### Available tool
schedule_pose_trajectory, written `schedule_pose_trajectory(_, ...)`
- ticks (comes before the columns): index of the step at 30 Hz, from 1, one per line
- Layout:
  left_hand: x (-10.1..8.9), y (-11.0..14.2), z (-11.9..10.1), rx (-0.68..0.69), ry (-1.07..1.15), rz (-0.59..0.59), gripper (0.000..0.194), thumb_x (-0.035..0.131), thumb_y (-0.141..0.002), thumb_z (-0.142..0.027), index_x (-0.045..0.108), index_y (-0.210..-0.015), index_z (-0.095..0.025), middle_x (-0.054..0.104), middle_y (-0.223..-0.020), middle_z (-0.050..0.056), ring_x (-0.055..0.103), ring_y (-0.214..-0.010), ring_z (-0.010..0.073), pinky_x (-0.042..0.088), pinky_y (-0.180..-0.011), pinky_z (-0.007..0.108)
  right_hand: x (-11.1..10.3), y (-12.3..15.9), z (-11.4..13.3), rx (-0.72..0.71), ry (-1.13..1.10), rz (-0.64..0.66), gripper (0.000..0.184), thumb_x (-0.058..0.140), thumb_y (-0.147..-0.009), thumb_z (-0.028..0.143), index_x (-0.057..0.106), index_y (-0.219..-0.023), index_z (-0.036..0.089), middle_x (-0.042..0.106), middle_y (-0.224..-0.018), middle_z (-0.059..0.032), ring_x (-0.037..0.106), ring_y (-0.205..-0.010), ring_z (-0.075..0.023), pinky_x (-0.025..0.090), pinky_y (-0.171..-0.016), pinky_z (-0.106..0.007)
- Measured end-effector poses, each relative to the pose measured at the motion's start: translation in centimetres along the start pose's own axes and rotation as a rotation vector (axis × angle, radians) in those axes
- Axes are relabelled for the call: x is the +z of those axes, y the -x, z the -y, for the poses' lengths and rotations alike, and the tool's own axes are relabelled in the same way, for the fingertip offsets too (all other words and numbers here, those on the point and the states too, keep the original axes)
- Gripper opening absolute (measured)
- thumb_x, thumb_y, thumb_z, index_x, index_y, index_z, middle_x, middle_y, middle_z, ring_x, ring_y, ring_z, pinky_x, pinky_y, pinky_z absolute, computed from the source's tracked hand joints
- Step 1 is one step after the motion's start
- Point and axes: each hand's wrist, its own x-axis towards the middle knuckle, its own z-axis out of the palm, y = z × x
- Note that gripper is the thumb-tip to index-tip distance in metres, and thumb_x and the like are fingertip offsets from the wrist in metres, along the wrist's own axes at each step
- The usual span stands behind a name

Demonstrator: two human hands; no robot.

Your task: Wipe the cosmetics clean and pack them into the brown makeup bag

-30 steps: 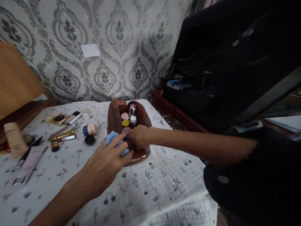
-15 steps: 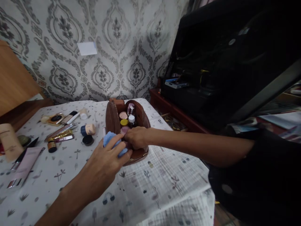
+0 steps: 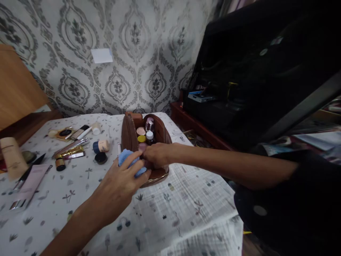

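Observation:
An unzipped brown makeup bag [image 3: 129, 133] stands on the cloth-covered table, with several small bottles and jars inside. Among them are a white-capped bottle [image 3: 150, 136], a yellow-lidded jar [image 3: 141, 138] and a pinkish round lid [image 3: 142, 146]. My left hand [image 3: 124, 177] is closed on a blue cloth [image 3: 125, 156] at the bag's near left side. Reaching into the bag from the right, my right hand [image 3: 157, 154] has its fingers curled down, close to the pinkish lid. Its fingertips are hidden, so I cannot make out what they hold.
Cosmetics lie on the left of the table: a pink tube [image 3: 31, 185], a beige bottle [image 3: 12, 158], a blue-and-beige jar [image 3: 100, 146], a black lid [image 3: 101, 158] and gold tubes [image 3: 71, 152]. A large black screen [image 3: 253, 71] stands at the right, and a patterned wall [image 3: 133, 53] rises behind.
The view has shifted very slightly. Both hands stay in nearly the same place, the left on the blue cloth and the right inside the bag.

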Motion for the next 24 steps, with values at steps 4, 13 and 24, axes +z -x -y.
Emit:
schedule_pose_trajectory(4,0.4,0.3,-0.2,-0.019,-0.027,-0.035,0.05,0.044,-0.08,0.003,0.062,-0.121,-0.019,0.06,-0.123,0.013,0.038,-0.138,0.0349,0.047,-0.094,0.051,-3.5,2.2,-1.5,-0.035,0.08,-0.212,0.023,0.055,-0.093,0.017,0.068,-0.111,0.016,0.072,-0.094,-0.0087,0.068,-0.085,-0.0207,0.042,-0.066,-0.026)
schedule_pose_trajectory(13,0.9,0.8,-0.2,-0.024,0.017,-0.059,0.047,0.045,-0.084,0.002,0.058,-0.124,-0.019,0.06,-0.128,0.012,0.033,-0.142,0.0341,0.043,-0.099,0.053,-3.7,2.9,-2.9,0.097,0.29,-0.227,0.025,0.047,-0.094,0.009,0.07,-0.101,0.016,0.072,-0.087,-0.009,0.065,-0.074,-0.0197,0.035,-0.059,-0.027)
schedule_pose_trajectory(24,0.4,1.5,-0.2,-0.025,0.102,-0.071,0.064,0.04,-0.076,0.008,0.05,-0.134,-0.018,0.048,-0.147,0.013,0.03,-0.146,0.0318,0.049,-0.1,0.051,-2.8,3.5,-2.5,0.1,0.027,-0.453,0.022,0.05,-0.097,0.015,0.071,-0.094,0.015,0.073,-0.091,-0.0085,0.068,-0.084,-0.0195,0.044,-0.072,-0.026)
